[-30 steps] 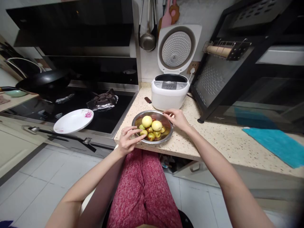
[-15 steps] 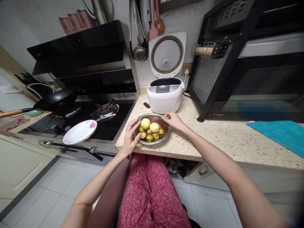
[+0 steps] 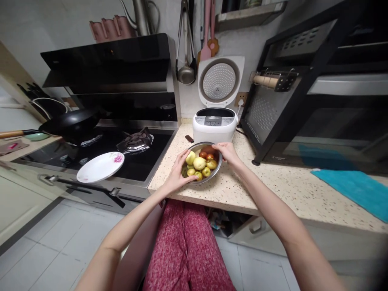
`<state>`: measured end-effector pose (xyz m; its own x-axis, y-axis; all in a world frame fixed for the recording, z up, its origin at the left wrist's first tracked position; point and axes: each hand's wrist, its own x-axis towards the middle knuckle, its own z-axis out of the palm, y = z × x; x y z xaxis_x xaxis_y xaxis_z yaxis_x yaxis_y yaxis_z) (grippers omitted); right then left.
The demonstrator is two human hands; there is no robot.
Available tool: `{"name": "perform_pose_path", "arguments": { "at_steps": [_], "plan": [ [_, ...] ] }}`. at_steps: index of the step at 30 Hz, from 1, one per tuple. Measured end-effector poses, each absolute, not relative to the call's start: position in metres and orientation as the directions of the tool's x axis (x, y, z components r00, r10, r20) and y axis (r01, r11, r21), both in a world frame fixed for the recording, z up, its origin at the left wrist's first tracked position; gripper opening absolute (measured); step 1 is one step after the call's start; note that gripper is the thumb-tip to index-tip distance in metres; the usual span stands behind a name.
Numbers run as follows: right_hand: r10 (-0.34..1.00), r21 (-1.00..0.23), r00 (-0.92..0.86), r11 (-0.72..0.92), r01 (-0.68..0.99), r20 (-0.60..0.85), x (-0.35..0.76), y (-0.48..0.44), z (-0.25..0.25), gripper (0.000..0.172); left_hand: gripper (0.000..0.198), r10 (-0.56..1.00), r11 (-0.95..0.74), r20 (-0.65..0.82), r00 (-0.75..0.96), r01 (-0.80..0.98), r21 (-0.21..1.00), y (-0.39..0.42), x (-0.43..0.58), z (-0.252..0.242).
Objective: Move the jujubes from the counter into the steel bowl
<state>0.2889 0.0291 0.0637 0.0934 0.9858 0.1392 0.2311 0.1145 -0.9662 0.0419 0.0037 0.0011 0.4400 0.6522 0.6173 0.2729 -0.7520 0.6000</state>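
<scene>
A round metal bowl (image 3: 209,180) is held at the counter's front, its far side tipped up towards me. Inside lie several small fruits: two larger pale yellow ones (image 3: 199,163), greenish ones (image 3: 206,171) and red-brown ones (image 3: 209,156). My left hand (image 3: 178,171) grips the bowl's left side, with fingers along the rim and thumb at the near edge by the fruit. At the far right rim, my right hand (image 3: 227,152) pinches the metal. Right behind the bowl stands a white rice cooker (image 3: 214,130) with its lid (image 3: 220,81) raised.
To the left, a white flowered plate (image 3: 100,167) rests at the front of the black stove (image 3: 160,151), with a wok (image 3: 69,121) behind it. A small dark object (image 3: 189,138) lies beside the cooker. On the right are a black rack (image 3: 257,133) and a teal cloth (image 3: 351,186).
The bowl has tilted, its far side rising, and more red-brown fruit shows. My left hand has closed further around the rim. The camera view has shifted slightly.
</scene>
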Motion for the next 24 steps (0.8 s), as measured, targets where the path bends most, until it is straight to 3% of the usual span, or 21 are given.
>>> {"name": "perform_pose_path", "arguments": {
  "at_steps": [7, 15, 24],
  "plan": [
    [0.983, -0.939, 0.019, 0.169, 0.299, 0.182, 0.266, 0.032, 0.098, 0.038, 0.099, 0.685, -0.718, 0.597, 0.416, 0.25, 0.65, 0.014, 0.042, -0.006],
    [0.987, -0.861, -0.023, 0.149, 0.486, 0.158, 0.248, 0.04, 0.121, 0.036, 0.097, 0.751, -0.655, 0.581, 0.315, 0.243, 0.716, 0.019, 0.038, -0.013],
    [0.988, -0.789, -0.052, 0.147, 0.596, 0.145, 0.241, 0.053, 0.137, 0.033, 0.099, 0.851, -0.525, 0.473, 0.23, 0.31, 0.793, 0.017, 0.032, -0.011]
  ]
}}
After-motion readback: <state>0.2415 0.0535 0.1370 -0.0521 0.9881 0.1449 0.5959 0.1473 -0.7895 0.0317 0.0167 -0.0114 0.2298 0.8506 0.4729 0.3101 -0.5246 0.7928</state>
